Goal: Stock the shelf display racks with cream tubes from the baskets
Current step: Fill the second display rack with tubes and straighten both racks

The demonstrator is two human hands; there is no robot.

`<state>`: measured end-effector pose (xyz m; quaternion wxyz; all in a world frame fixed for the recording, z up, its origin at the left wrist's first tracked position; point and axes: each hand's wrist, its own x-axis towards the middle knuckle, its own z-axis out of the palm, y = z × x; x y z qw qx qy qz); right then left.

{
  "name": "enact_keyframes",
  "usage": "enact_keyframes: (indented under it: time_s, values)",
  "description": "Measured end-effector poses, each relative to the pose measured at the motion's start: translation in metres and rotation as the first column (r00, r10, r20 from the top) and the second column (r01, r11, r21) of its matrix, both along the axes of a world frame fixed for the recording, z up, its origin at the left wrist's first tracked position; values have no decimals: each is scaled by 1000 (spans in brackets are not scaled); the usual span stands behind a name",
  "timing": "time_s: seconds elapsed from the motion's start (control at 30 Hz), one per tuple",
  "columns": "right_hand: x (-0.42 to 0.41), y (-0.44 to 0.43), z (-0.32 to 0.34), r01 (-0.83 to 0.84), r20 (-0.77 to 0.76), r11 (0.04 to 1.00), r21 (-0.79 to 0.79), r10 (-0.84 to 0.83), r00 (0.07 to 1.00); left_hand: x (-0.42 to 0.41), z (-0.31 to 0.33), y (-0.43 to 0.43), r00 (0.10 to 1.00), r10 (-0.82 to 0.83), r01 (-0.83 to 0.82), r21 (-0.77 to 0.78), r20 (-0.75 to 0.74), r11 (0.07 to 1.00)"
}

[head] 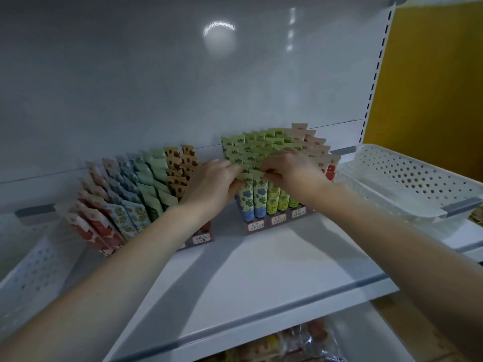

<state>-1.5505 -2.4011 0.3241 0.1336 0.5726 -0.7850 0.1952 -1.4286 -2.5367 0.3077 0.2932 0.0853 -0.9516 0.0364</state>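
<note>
Cream tubes (261, 150) are seen standing in tight rows in the right display rack (277, 220), dead centre on the white shelf (261, 270), crimped ends up and fanned back toward 12 o'clock. And both hands are brought together at its front left corner! The front blue-capped tubes (258, 205) are gripped by the left hand (214, 184), coming in from 8 o'clock, fingers curled against their upper part. The crimped tops of the same tubes are pinched by the right hand (290, 171), reaching in from 4 o'clock, fingertips bunched narrow. Green-capped tubes are lined up just beside them toward 3 o'clock, with red-and-cream ones at the rack's far end.

Over at 9 o'clock, a left display rack (201, 240) is packed with red, blue, green and brown patterned tubes. A white perforated basket (407, 184) is set at 3 o'clock, near the right rack. A second basket (34, 257) is found at 8 o'clock, blurred. Wrapped packets (300, 343) are glimpsed on a lower shelf at 6 o'clock.
</note>
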Motion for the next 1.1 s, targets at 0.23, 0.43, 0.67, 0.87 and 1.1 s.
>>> enact_keyframes:
  time_s: [0.23,0.43,0.67,0.87,1.1]
  values:
    - [-6,0,-3,-16,-31,999,-42,15,999,-3,-6,-3,995,-84,83,-29,-58,996]
    - [-5,0,-2,-13,-52,999,-38,11,999,-3,-6,-4,994,-101,98,-51,-52,994]
    - [-1,-3,-1,-13,-30,1000,-24,12,999,1,-6,-7,993,-94,91,-48,-67,995]
    - [-1,-1,0,2,-44,1000,-21,-2,999,3,-6,-9,993,-106,102,-61,-54,993]
    - [0,-1,3,31,-38,1000,-3,-31,999,4,-4,-9,992,-114,110,-82,-50,991]
